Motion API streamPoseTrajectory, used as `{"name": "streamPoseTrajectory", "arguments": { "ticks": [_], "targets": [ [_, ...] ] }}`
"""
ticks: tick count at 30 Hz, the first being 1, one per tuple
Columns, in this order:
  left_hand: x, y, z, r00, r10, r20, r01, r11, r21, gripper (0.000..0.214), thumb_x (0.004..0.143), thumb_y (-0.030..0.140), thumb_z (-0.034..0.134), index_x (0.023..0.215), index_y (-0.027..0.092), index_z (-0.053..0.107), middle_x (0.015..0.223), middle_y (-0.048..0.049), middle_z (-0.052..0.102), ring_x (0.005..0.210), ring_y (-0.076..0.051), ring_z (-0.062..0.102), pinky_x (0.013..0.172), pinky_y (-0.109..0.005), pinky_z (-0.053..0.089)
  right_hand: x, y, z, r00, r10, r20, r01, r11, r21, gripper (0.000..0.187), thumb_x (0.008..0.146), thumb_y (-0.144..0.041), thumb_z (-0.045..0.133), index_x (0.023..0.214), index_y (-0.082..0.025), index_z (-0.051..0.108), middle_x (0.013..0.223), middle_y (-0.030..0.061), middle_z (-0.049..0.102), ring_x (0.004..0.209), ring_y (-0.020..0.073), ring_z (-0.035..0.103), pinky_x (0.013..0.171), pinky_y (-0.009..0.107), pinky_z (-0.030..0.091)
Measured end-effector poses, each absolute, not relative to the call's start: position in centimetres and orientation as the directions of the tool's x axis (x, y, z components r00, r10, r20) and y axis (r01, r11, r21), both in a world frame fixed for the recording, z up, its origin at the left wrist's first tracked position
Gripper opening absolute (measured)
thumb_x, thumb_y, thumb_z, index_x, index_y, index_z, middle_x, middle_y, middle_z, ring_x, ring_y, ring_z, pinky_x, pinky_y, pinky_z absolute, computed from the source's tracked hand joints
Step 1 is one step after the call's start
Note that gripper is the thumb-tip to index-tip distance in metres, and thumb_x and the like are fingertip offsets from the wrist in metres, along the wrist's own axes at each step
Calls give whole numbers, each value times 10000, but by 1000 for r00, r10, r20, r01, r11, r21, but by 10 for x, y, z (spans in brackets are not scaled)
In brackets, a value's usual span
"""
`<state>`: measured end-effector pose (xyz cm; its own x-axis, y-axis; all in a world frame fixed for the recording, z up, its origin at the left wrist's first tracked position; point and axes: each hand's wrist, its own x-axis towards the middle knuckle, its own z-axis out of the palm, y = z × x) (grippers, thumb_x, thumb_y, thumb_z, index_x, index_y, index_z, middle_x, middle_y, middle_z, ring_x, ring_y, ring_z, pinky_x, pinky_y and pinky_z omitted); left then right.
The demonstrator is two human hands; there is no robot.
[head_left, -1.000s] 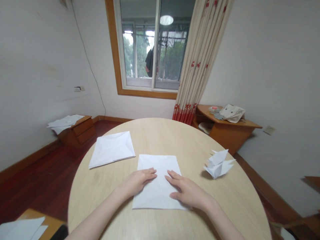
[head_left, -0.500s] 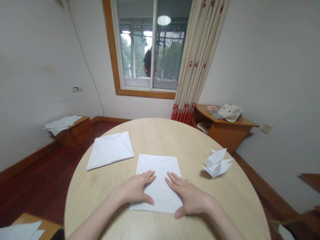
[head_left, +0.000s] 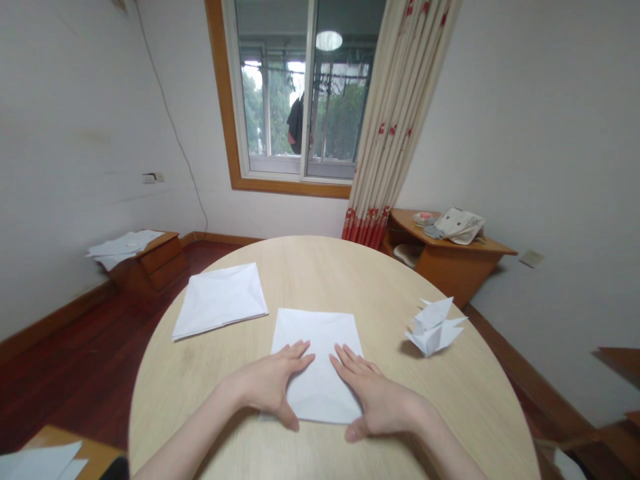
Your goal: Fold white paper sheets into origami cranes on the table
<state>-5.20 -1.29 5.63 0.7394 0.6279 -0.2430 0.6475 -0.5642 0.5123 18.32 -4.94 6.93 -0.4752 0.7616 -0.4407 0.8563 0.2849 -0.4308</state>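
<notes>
A white sheet of paper lies flat on the round wooden table in front of me. My left hand rests on its left side, fingers spread, the thumb at the near edge. On the right side lies my right hand, fingers stretched out over the paper and the thumb by the near right corner. Neither hand grips anything. To the left is a stack of white paper. Folded white paper figures stand together near the right edge of the table.
A low wooden cabinet with papers on top stands at the left wall. A corner desk holding a cloth bag is at the back right. Loose papers lie on a wooden surface at lower left.
My left thumb has slid down from on the paper to its near edge. My right thumb has shifted slightly left and down. The stack and figures have stayed put.
</notes>
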Motion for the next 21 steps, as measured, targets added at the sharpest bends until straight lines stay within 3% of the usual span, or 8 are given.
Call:
{"name": "streamPoseTrajectory", "arguments": {
  "ticks": [10,15,21],
  "targets": [
    [-51,-13,58,808,560,-183,560,-635,532,906,601,244,665,1439,176,327,1505,-131,271,1410,-329,146,1120,-554,173,190,-49,75,-499,749,-435,831,273,-485,971,663,-395,712,1468,-174,216,1553,89,29,1429,280,-35,1159,441,74],
    [-49,-17,65,796,563,-222,588,-630,507,861,616,240,639,1424,148,355,1505,-137,262,1405,-282,207,1143,-501,144,189,-50,79,-525,722,-451,822,293,-489,944,667,-353,677,1471,-181,213,1558,65,75,1429,284,-38,1162,445,63],
    [-54,-19,76,751,629,-203,624,-573,532,701,638,226,622,1329,182,512,1437,-98,409,1333,-295,377,1130,-466,226,190,-53,79,-526,740,-419,819,309,-483,883,647,-235,615,1458,-167,272,1545,91,145,1428,288,32,1159,445,114]
  ]
}}
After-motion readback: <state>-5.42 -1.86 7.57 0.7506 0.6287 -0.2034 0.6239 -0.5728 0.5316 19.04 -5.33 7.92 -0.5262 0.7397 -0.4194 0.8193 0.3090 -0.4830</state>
